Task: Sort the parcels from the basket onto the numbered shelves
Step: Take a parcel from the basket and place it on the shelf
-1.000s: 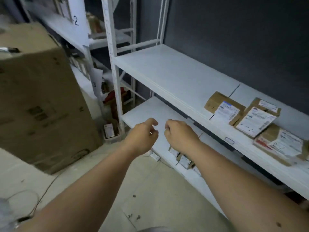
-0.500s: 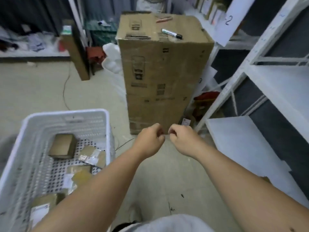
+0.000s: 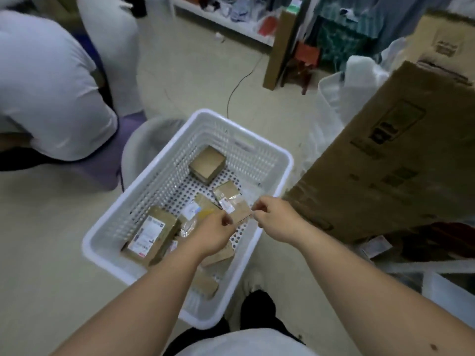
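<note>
Brown labelled parcel [image 3: 151, 235] lies in basket [image 3: 280, 155], long axis up-right.

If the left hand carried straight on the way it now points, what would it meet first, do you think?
Probably the flat brown parcel just past the left hand, lying in the white basket. Depth is unclear, so the hand may pass above it.

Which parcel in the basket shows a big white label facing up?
The long brown parcel by the basket's near-left wall; the square box at the far end shows none.
</note>
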